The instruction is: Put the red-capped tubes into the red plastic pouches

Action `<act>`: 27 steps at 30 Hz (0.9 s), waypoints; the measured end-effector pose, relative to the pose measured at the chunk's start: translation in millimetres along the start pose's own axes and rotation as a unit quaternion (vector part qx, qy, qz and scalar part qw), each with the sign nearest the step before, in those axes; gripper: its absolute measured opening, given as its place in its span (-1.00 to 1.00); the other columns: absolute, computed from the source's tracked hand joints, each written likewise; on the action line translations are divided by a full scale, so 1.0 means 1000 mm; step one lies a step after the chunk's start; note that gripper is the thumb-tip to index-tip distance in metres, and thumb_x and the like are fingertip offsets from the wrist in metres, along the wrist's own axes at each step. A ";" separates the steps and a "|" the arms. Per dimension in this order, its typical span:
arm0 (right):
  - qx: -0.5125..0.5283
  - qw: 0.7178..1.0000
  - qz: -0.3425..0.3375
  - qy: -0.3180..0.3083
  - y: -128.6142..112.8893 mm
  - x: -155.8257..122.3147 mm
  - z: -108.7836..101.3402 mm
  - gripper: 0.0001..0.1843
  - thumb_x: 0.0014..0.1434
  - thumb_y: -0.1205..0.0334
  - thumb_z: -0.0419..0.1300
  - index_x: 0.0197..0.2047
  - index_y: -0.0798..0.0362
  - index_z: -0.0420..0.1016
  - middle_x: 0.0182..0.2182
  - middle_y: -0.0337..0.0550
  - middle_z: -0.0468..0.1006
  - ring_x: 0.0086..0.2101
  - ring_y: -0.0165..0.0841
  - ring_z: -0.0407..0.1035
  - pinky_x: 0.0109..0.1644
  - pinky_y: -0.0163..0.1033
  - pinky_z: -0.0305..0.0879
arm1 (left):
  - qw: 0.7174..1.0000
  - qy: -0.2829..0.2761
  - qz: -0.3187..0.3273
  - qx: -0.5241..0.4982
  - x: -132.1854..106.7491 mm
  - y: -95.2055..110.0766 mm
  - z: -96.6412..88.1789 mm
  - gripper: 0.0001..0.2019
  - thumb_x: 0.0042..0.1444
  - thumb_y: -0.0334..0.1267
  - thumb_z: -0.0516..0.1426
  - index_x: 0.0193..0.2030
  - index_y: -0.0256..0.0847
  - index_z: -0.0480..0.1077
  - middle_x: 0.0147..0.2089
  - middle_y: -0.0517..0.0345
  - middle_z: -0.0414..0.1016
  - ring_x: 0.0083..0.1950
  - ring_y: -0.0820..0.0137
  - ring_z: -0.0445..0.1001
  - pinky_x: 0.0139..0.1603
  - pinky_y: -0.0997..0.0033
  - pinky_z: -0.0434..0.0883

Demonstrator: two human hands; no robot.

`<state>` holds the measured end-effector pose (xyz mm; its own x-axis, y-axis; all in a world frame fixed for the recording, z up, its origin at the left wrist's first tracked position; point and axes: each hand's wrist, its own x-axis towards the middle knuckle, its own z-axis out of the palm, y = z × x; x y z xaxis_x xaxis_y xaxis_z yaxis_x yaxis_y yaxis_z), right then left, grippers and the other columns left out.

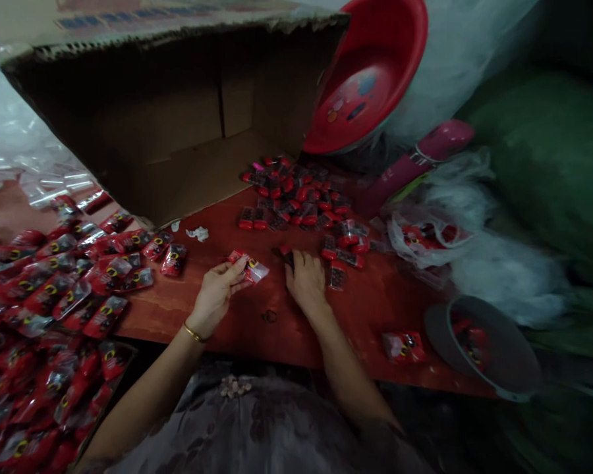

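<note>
Pinched in my left hand is a small red plastic packet with a clear end and a black-and-yellow print. My right hand is a short way to its right, low over the red table. Its fingers close on a small red-and-black piece, mostly hidden and blurred. Just beyond that hand lies a loose pile of small red-and-black pieces in clear wrapping. A few more of these pieces lie close by its right side.
Many filled red packets cover the left side, and more fill a box below. An open cardboard box stands behind. On the right are a magenta flask, a plastic bag, a grey bowl and one packet.
</note>
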<state>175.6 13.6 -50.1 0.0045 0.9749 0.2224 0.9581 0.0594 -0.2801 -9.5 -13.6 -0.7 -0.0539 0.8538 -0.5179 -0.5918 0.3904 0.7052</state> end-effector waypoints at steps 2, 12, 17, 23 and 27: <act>0.031 0.999 -0.013 -0.002 0.006 -0.004 0.001 -0.61 0.12 0.31 0.05 0.01 0.24 0.40 -0.11 0.23 0.50 -0.15 -0.06 0.35 -0.12 0.00 0.28 | 1.000 -0.002 -0.014 -0.008 -0.001 0.000 -0.001 -0.61 -0.37 -0.18 0.42 -0.40 -0.31 0.44 -0.43 0.19 0.52 -0.45 0.49 0.46 -0.36 0.46 0.43; 0.586 0.769 0.080 -0.242 -0.005 -0.063 -0.055 -0.72 0.09 0.06 0.17 -0.21 0.08 0.44 -0.50 -0.21 0.55 -0.73 -0.56 0.16 -0.64 -0.39 0.10 | 0.999 -0.036 -0.034 0.023 -0.004 -0.009 -0.002 -0.62 -0.34 -0.15 0.41 -0.40 -0.32 0.46 -0.39 0.13 0.53 -0.40 0.47 0.48 -0.34 0.48 0.43; 0.608 0.738 0.094 -0.276 -0.014 -0.059 -0.051 -0.72 0.03 0.06 0.21 -0.28 0.10 0.46 -0.54 -0.22 0.55 -0.74 -0.58 0.17 -0.68 -0.43 0.03 | 0.997 -0.055 -0.033 0.038 -0.006 -0.010 -0.003 -0.63 -0.34 -0.16 0.41 -0.40 -0.32 0.48 -0.39 0.11 0.54 -0.40 0.47 0.47 -0.32 0.47 0.44; 0.619 0.727 0.112 -0.274 -0.016 -0.057 -0.045 -0.68 0.00 0.05 0.24 -0.25 0.10 0.45 -0.54 -0.22 0.56 -0.75 -0.59 0.15 -0.67 -0.43 0.02 | 0.996 -0.067 -0.033 0.050 -0.008 -0.009 -0.007 -0.60 -0.36 -0.12 0.41 -0.39 -0.33 0.49 -0.38 0.10 0.54 -0.39 0.46 0.48 -0.31 0.44 0.45; 0.619 0.731 0.102 -0.268 -0.020 -0.058 -0.046 -0.70 0.03 0.04 0.22 -0.25 0.08 0.44 -0.52 -0.23 0.56 -0.74 -0.60 0.13 -0.65 -0.42 0.02 | 0.996 -0.074 -0.009 0.055 -0.013 -0.013 -0.001 -0.59 -0.37 -0.11 0.41 -0.37 -0.31 0.50 -0.38 0.12 0.55 -0.39 0.46 0.47 -0.30 0.45 0.45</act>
<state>168.9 -54.1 -14.4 -0.3192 0.9149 -0.2471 -0.0426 -0.2743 -0.9607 -2.0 -29.8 -3.6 0.0796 0.8842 -0.4604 -0.5000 0.4350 0.7489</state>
